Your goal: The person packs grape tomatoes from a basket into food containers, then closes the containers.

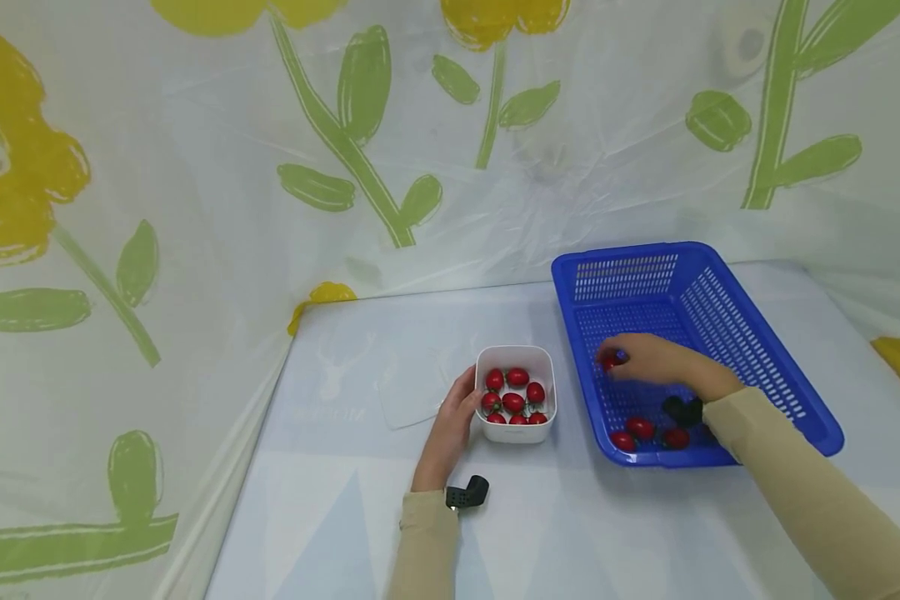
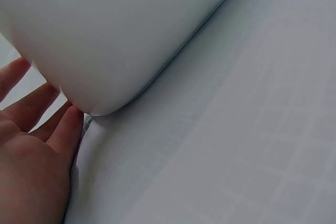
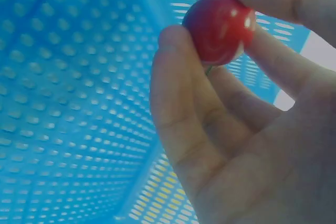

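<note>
My right hand [image 1: 656, 360] is inside the blue perforated basket [image 1: 637, 318], above its floor. Between thumb and fingertips it pinches a shiny red cherry tomato [image 3: 218, 27], with a bit of green stem showing underneath. Several more tomatoes [image 1: 641, 428] lie at the basket's near end, partly covered by the right forearm. Left of the basket stands a small white square container [image 1: 516, 434], holding several cherry tomatoes [image 1: 513, 403]. My left hand [image 1: 450, 425] touches that container's left side, its extended fingertips against the wall in the left wrist view.
Both containers stand on a pale patterned tabletop [image 1: 345, 483]. A thin clear sheet [image 1: 408, 400] lies left of the white container. Behind the table hangs a flowered curtain [image 1: 217, 167]. Each wrist wears a small black camera [image 1: 467, 493].
</note>
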A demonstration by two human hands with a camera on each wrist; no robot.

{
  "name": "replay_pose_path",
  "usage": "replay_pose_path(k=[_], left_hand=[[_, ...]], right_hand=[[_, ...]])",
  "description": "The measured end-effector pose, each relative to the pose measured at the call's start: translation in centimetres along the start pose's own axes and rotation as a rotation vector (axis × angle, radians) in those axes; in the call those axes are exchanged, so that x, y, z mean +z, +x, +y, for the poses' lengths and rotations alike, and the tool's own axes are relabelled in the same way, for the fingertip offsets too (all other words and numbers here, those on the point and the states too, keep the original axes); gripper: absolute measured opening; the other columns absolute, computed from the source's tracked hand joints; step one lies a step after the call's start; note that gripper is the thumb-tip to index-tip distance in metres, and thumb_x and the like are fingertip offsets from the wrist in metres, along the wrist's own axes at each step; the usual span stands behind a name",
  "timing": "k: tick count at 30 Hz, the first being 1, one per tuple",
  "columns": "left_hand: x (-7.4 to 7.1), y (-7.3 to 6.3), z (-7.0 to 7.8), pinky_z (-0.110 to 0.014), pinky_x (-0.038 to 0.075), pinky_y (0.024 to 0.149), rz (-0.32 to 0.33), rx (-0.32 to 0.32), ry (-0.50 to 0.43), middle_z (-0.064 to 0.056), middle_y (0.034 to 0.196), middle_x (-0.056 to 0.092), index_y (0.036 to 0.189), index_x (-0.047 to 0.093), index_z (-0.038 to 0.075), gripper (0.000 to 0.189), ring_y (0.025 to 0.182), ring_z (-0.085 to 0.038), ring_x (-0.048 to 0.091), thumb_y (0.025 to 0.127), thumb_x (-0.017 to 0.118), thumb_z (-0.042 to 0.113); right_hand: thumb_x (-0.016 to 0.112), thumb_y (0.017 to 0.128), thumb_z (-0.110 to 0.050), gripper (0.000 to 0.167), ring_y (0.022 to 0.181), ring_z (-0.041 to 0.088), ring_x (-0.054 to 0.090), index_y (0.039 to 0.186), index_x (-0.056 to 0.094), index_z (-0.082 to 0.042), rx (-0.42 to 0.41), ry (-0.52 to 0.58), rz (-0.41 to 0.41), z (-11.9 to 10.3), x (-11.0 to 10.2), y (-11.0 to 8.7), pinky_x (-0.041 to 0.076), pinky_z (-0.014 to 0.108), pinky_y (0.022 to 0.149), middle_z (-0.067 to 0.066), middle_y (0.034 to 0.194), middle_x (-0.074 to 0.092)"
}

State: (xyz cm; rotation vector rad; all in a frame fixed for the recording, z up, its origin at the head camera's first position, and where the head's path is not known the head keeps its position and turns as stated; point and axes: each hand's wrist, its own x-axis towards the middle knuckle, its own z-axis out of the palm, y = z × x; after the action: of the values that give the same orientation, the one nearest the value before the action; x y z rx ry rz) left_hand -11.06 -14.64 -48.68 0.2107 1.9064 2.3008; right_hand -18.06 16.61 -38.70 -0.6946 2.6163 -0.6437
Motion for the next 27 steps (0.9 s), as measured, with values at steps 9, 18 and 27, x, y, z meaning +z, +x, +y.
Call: replay_pose_path(k=[9, 18, 27], left_hand=[[0.0, -0.2, -0.2, -0.038, 0.016, 0.106, 0.006, -0.018, 0.015, 0.003, 0.14, 0.032, 0.136, 0.035, 0.023, 0.047, 0.129, -0.013, 0.024, 0.092, 0.046, 0.033], [0.0, -0.1, -0.1, -0.039, 0.016, 0.106, 0.012, -0.015, 0.022, 0.003, 0.14, 0.032, 0.136, 0.035, 0.023, 0.046, 0.129, -0.013, 0.024, 0.092, 0.046, 0.032], [0.1, -0.1, 0.4, -0.038, 0.015, 0.107, 0.002, -0.006, 0.011, 0.001, 0.14, 0.031, 0.137, 0.035, 0.021, 0.045, 0.13, -0.014, 0.024, 0.093, 0.045, 0.028]], right_hand=[[0.061, 0.084, -0.032, 0.036, 0.095, 0.022, 0.053, 0.114, 0.057, -0.013, 0.015, 0.07, 0.122, -1.9, -1.3, -1.1, 0.047, 0.044, 0.08, 0.002, 0.102, 0.059], [0.062, 0.082, -0.036, 0.043, 0.093, 0.02, 0.055, 0.118, 0.054, -0.015, -0.045, 0.131, 0.223, -4.0, -1.9, -2.4, 0.049, 0.041, 0.077, 0.002, 0.105, 0.059], [0.059, 0.085, -0.033, 0.04, 0.099, 0.027, 0.052, 0.12, 0.051, -0.016, -0.056, 0.323, 0.344, -5.8, -0.7, -3.7, 0.049, 0.045, 0.077, 0.009, 0.112, 0.054]])
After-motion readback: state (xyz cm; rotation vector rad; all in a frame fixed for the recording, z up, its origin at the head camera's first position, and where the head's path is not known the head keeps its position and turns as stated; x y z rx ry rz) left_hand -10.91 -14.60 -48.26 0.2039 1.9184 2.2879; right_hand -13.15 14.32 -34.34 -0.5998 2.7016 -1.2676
